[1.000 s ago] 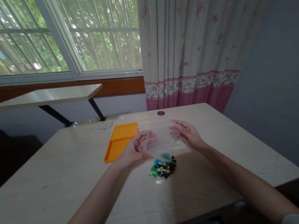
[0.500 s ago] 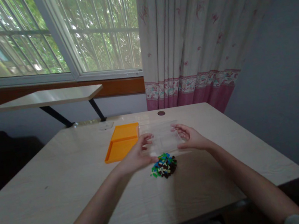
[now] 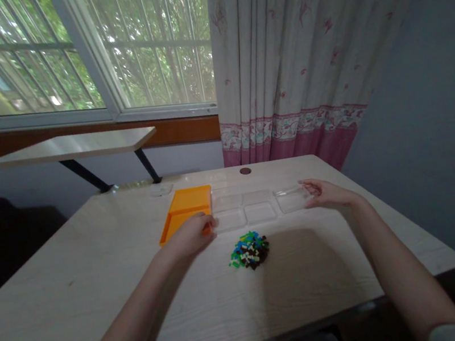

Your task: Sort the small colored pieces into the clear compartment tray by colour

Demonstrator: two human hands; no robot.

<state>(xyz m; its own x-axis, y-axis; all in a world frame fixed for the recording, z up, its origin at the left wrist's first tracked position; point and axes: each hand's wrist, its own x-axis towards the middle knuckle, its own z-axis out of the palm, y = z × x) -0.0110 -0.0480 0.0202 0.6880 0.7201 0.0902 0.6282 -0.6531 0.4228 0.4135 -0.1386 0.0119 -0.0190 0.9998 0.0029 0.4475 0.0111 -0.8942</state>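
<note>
My right hand (image 3: pixel 320 193) grips a small clear plastic box (image 3: pixel 291 200) by its right side, thumb at the near edge and fingers at the far one. With fingers curled, my left hand (image 3: pixel 201 231) is over the right edge of the orange two-part tray (image 3: pixel 189 198), beside the clear plastic boxes (image 3: pixel 260 212). Whatever its fingertips pinch, if anything, is hidden. Those clear boxes stand side by side in two rows, right of the orange tray. Nearer to me lies a loose heap of tiny building bricks (image 3: pixel 249 250) in green, blue, brown, yellow and cream.
All this is on a pale wooden desk (image 3: pixel 114 303). A raised shelf (image 3: pixel 77 146) on dark legs stands at the back left. A small pale flat object (image 3: pixel 161 190) and a round dark cable hole (image 3: pixel 245 171) are near the back edge. A curtain (image 3: pixel 280 70) hangs behind.
My hands have moved apart: the right went rightward with a clear box, the left went left to the orange tray. Clear boxes now sit separately on the desk.
</note>
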